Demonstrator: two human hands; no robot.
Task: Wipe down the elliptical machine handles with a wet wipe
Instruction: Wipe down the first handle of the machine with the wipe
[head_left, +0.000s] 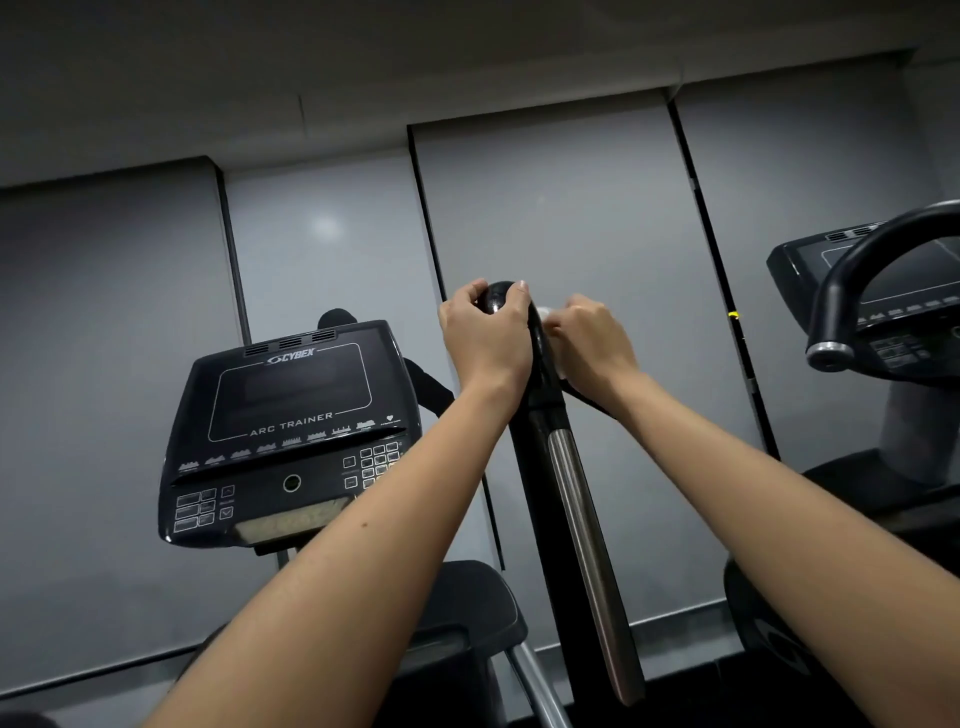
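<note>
Fingers (511, 299) of the left hand (485, 340) curl round the handle (540, 358) top; the right hand (589, 343) pinches a wipe (545, 313) against it — barely showing, it could slip free and skip patches.

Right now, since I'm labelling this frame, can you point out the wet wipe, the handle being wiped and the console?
wet wipe (544, 313): head view, on the white edge showing beside the handle.
handle (496, 300): head view, on its rounded black top.
console (293, 387): head view, on the middle of the dark screen.
</note>
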